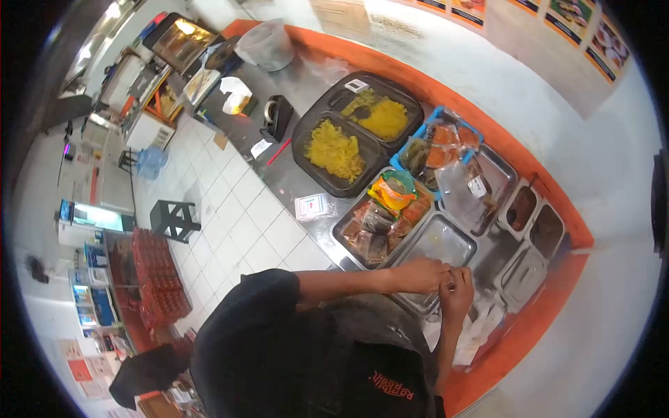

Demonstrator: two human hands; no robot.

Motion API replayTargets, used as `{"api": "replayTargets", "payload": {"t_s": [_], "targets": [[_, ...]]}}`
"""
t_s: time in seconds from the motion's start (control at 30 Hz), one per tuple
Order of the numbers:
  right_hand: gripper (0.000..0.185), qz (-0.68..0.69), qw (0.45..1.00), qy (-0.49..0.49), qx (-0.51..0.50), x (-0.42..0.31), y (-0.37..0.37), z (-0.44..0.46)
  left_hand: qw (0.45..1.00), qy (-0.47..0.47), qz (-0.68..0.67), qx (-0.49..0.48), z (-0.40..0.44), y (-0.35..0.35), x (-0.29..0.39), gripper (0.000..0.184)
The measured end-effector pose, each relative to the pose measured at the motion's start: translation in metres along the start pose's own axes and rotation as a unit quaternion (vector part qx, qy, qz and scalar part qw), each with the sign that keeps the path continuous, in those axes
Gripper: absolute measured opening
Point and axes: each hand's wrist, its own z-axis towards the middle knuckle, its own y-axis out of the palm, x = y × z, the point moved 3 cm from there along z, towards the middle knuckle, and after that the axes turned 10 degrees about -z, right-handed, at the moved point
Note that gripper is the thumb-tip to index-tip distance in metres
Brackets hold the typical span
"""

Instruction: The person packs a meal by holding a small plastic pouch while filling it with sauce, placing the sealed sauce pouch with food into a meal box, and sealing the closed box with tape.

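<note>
The left hand (pixel 424 275) and the right hand (pixel 456 291) meet at the fingertips, their fingers bent inward. Whether they pinch some small thing I cannot tell; the fingers hide it. The hands are above the near end of the steel tray (pixel 446 240). If they do hold something, a loose pinch could let it drop into this tray. White plastic (pixel 481 334) lies crumpled just beside the right hand; a wrist that catches it could drag it along.

The left forearm (pixel 348 284) passes near the packet tray (pixel 337 231), which sits at the counter's edge. An elbow moved carelessly could push this tray, and some packets (pixel 366 244) could slide down to the floor. Farther out, yellow food (pixel 334 153) lies uncovered in a black tray (pixel 373 152); a sleeve reaching across could touch and dirty it.
</note>
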Motion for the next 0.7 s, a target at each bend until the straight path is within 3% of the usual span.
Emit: {"api": "replayTargets", "payload": {"t_s": [0.17, 0.23, 0.3, 0.37, 0.4, 0.43, 0.47, 0.5, 0.6, 0.7], "targets": [[0.012, 0.083, 0.996, 0.021, 0.034, -0.014, 0.006, 0.022, 0.986, -0.098, -0.005, 0.133, 0.011, -0.025, -0.016, 0.019], [0.007, 0.199, 0.966, 0.127, 0.106, -0.011, 0.014, 0.024, 0.972, -0.142, -0.038, 0.183, 0.013, -0.033, -0.020, 0.018], [0.006, 0.230, 0.956, 0.144, 0.111, 0.008, 0.031, 0.030, 0.933, -0.234, -0.205, 0.182, 0.014, -0.038, -0.028, 0.018], [0.005, 0.225, 0.954, 0.150, 0.126, 0.033, 0.039, 0.022, 0.936, -0.142, -0.191, 0.258, 0.013, -0.034, -0.017, 0.019], [0.005, 0.188, 0.962, 0.140, 0.139, 0.035, 0.038, 0.021, 0.938, -0.165, -0.197, 0.232, 0.011, -0.030, -0.021, 0.019], [0.008, 0.253, 0.944, 0.182, 0.113, 0.029, 0.028, 0.019, 0.940, -0.184, -0.205, 0.200, 0.010, -0.024, -0.027, 0.019], [0.011, 0.323, 0.916, 0.218, 0.092, 0.020, 0.023, 0.019, 0.931, -0.162, -0.234, 0.229, 0.009, -0.020, -0.029, 0.018], [0.012, 0.344, 0.903, 0.251, 0.057, 0.023, 0.026, 0.016, 0.919, -0.144, -0.260, 0.258, 0.007, -0.020, -0.031, 0.018], [0.016, 0.399, 0.872, 0.282, -0.028, 0.042, 0.039, 0.007, 0.951, -0.051, -0.213, 0.220, 0.016, -0.030, -0.028, 0.017], [0.013, 0.453, 0.851, 0.262, -0.037, 0.038, 0.025, 0.012, 0.942, -0.089, -0.215, 0.242, 0.023, -0.024, -0.028, 0.013]]}}
